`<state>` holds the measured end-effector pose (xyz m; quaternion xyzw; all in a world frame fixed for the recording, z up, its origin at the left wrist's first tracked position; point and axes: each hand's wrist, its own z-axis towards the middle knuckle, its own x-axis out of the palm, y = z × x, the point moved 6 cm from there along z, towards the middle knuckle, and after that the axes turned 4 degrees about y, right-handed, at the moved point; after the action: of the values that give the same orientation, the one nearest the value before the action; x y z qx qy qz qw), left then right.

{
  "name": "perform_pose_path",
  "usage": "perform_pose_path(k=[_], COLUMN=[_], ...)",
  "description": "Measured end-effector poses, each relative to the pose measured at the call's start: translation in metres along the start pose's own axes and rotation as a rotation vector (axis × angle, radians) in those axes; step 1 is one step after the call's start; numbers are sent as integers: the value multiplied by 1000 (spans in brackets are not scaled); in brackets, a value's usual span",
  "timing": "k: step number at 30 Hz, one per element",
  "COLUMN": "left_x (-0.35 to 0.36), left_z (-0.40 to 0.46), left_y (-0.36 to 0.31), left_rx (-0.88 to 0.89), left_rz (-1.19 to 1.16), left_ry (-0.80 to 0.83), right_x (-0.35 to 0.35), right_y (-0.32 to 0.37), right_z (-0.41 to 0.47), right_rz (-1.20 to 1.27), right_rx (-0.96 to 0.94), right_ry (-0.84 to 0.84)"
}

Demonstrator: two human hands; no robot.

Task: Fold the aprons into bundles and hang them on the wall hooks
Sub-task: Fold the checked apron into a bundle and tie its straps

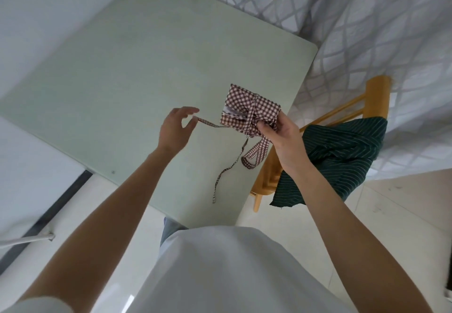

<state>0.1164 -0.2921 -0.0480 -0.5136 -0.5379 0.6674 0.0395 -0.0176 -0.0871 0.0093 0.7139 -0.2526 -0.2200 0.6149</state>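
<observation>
Head cam, looking down w/ my two arms out over the pale green table (pixel 117 73). Right hand (pixel 281 136) grips the checked apron bundle (pixel 247 109) at its near edge, fingers curled round the spot where the ties cross, thumb on top. I'd say that's to keep the wrap from loosening while the other end gets worked. Bundle is held just above the table near its right edge, folded to a small square, ties already crossed over the front.

Left hand (pixel 177 129) pinches the end of one thin tie (pixel 208 124) btwn thumb and forefinger, other fingers spread loose. Tie runs nearly straight from the pinch to the bundle, so it's under light tension, prob. to cinch the wrap or set up a knot.

A second tie end (pixel 227 168) trails down from the bundle across the table toward me; a wider looped strap (pixel 254 156) hangs below my right hand. Loop looks like the part that goes on a hook later, but can't be sure.

Green striped apron (pixel 342 156) is draped over the wooden chair (pixel 376 97) at right, unfolded, so that one's not done yet. No wall hooks in view. Patterned curtain (pixel 367 31) behind the table.

Judgement: tying-off step on the first bundle; hanging not begun.
</observation>
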Motion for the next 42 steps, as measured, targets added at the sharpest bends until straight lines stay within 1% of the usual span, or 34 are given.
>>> perform_pose_path(k=[1,2,3,4,5,7,9,11,14,16,18,20,22,23,25,28,32,34,36,37,39,40,42], left_x=[-2,0,6,16,31,58,78,89,89,83,74,65,53,44,24,-3,-23,-30,-40,-47,-55,-55,-50], left_z=[-4,-10,-17,-24,-32,-44,-48,-48,-47,-46,-41,-35,-26,-19,-3,14,14,12,10,10,8,6,8], left_y=[-6,-15,-25,-36,-47,-61,-68,-72,-68,-53,-30,-10,2,4,-2,-23,-51,-49,-40,-32,-18,-11,2], left_rx=[20,56,114,165,192,187,152,125,119,82,39,1,-33,-29,1,56,116,101,51,17,-41,-65,-84], left_rz=[7,-32,-107,-188,-263,-364,-407,-410,-394,-341,-245,-105,10,67,165,263,290,287,241,200,107,67,27], left_ry=[-94,-152,-149,-89,8,175,255,298,311,312,349,416,451,430,347,218,85,42,8,-14,-50,-55,-58], right_x=[-1,-2,-3,-4,-6,-6,-6,-6,-13,-19,-23,-25,-23,-21,-15,1,35,51,59,62,66,71,89], right_y=[0,0,-1,-2,-4,-4,-3,-3,-1,0,3,3,0,-3,-9,-18,-32,-37,-38,-39,-49,-56,-72], right_z=[1,3,5,7,8,8,8,7,8,10,11,12,12,12,10,9,19,29,44,53,70,78,93], right_rz=[-5,-5,4,18,34,55,78,82,21,-41,-95,-112,-140,-202,-408,-627,-772,-821,-785,-710,-417,-256,-68], right_rx=[-1,2,10,21,29,32,26,17,-14,-33,-58,-73,-51,-43,-58,-96,-124,-162,-153,-106,70,169,308], right_ry=[-27,-56,-84,-108,-126,-141,-142,-147,-193,-218,-210,-144,-25,47,180,326,535,534,405,316,146,95,58])
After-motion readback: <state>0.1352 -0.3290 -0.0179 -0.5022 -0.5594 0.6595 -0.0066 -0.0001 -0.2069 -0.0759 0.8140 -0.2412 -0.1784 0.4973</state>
